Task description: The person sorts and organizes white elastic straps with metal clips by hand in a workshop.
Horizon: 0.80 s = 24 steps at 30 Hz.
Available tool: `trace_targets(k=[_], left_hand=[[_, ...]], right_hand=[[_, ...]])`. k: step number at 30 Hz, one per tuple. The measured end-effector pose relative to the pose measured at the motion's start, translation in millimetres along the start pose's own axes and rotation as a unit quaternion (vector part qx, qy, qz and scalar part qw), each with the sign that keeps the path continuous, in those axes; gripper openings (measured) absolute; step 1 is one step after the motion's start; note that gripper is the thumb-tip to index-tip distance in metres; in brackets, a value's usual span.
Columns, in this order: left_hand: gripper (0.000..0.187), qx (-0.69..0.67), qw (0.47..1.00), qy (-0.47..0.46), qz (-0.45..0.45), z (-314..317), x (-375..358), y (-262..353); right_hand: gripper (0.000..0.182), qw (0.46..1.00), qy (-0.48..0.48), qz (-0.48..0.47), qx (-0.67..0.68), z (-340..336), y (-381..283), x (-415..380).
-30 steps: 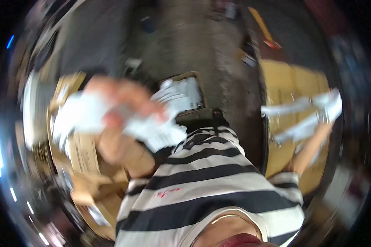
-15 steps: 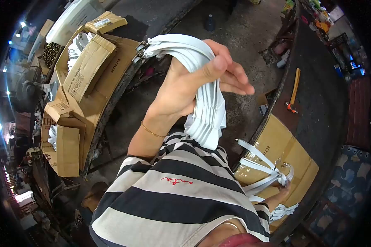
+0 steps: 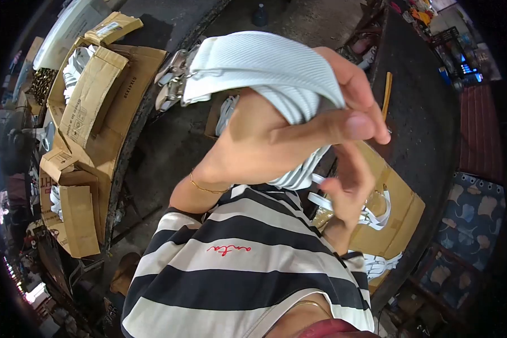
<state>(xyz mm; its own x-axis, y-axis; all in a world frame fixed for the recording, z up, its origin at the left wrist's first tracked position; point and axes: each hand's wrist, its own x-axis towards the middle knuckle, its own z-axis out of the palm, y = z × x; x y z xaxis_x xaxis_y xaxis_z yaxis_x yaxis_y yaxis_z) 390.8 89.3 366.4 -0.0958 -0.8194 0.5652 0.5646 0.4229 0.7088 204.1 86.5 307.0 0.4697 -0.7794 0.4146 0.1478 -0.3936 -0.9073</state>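
Observation:
A bundle of white elastic suspenders (image 3: 270, 56) with metal clips (image 3: 172, 81) hangs over my left hand (image 3: 287, 129). The thumb and fingers are curled round the straps, and their folded lower part hangs in front of my striped shirt. My right hand (image 3: 352, 186) is raised just below and to the right of the bundle. Its thumb stands apart from its fingers, whose tips are partly hidden behind my left hand; I see nothing gripped there. More white straps (image 3: 380, 217) lie on a flattened cardboard sheet (image 3: 403, 203) behind my right hand.
On the left bench stand open cardboard boxes (image 3: 93, 96) with white straps inside. A hammer with a wooden handle (image 3: 387, 93) lies on the dark right-hand bench (image 3: 422, 118). A dark bottle (image 3: 259, 15) stands on the floor ahead. Patterned cloth (image 3: 470, 219) hangs at the right.
My left hand has brought the suspenders up closer to the camera. My right hand has left the straps on the cardboard and risen up and left to the bundle.

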Motion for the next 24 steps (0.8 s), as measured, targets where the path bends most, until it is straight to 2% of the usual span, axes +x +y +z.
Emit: trace_targets(k=[2, 3, 6, 9, 10, 14, 15, 18, 22, 24], left_hand=[[0.027, 0.043, 0.998, 0.033, 0.01, 0.3, 0.4, 6.3], [0.027, 0.054, 0.998, 0.04, -0.015, -2.7, 0.9, 14.9], [0.028, 0.042, 0.998, 0.037, -0.037, -19.2, -2.5, 24.2], [0.03, 0.038, 0.998, -0.004, -0.054, -33.4, -4.9, 31.6], [0.03, -0.004, 0.999, 0.006, -0.049, -37.6, -7.1, 30.7], [0.029, -0.053, 0.997, 0.03, -0.05, -46.4, -11.5, 38.6], [0.028, -0.055, 0.997, 0.035, -0.052, -46.2, -12.7, 41.7], [0.017, -0.139, 0.978, 0.135, -0.084, -45.3, -14.4, 49.2], [0.021, -0.148, 0.98, 0.118, -0.069, -53.1, -19.4, 52.2], [0.023, -0.149, 0.981, 0.102, -0.065, -55.7, -19.9, 55.6]], right_hand=[[0.065, 0.998, -0.013, 0.0, -0.058, 18.9, -7.3, 10.1], [0.065, 0.997, -0.018, 0.0, -0.077, 25.3, -10.5, 13.9], [0.06, 0.996, -0.018, 0.075, 0.033, 35.9, -13.3, 20.0], [0.052, 0.998, -0.054, 0.028, 0.034, 49.0, -10.2, 25.3], [0.05, 0.998, -0.06, 0.015, 0.032, 53.8, -9.5, 26.3], [0.047, 0.998, -0.016, 0.058, 0.035, 77.5, -18.8, 26.7], [0.047, 0.998, -0.01, 0.064, 0.006, 82.2, -20.4, 27.1], [0.048, 0.998, -0.01, 0.029, -0.056, 94.2, -19.8, 31.8], [0.048, 0.993, -0.018, 0.038, -0.111, 104.2, -25.1, 33.8], [0.048, 0.992, 0.032, 0.03, -0.115, 110.9, -24.8, 34.1]])
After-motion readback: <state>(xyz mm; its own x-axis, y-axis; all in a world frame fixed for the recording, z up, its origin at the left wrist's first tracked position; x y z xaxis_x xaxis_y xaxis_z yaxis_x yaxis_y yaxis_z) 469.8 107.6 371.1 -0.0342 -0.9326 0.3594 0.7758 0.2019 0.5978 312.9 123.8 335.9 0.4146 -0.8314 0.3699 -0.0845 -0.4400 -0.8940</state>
